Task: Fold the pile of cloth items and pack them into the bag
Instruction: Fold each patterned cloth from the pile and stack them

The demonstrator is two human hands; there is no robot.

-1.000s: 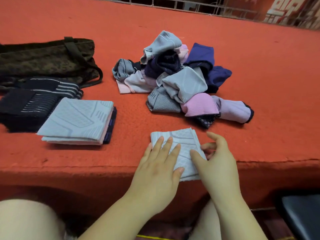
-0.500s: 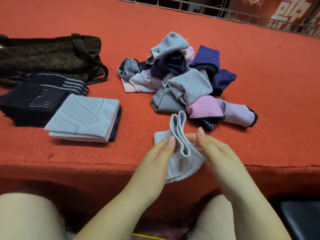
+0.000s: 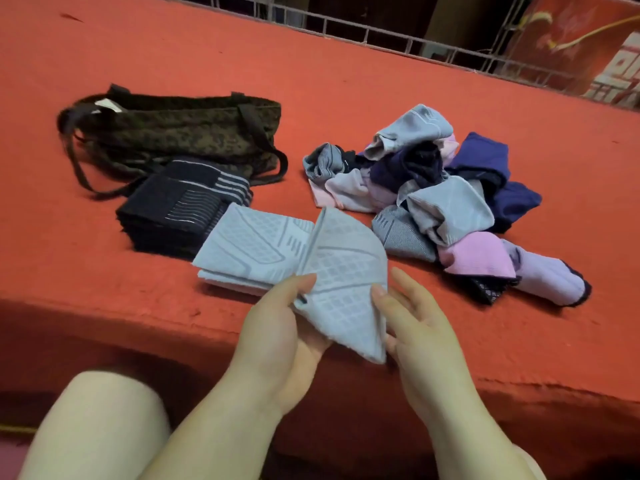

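Pale grey folded cloth (image 3: 341, 289) stands lifted off the red tabletop (image 3: 104, 289) at lower centre of the head view, gripped by the left hand (image 3: 277, 337), whose fingers curl round its lower left corner. The right hand (image 3: 415, 327) touches its right edge with straight, relaxed fingers. Just left lies a grey folded stack (image 3: 249, 251), then a dark striped stack (image 3: 176, 209), with the dark bag (image 3: 180, 133) at upper left. The unfolded pile (image 3: 443, 202) sits right of centre.

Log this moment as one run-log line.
left hand grips folded light-blue cloth | right hand open, touching it | cloth above light-blue stack | pile unfolded | bag unpacked
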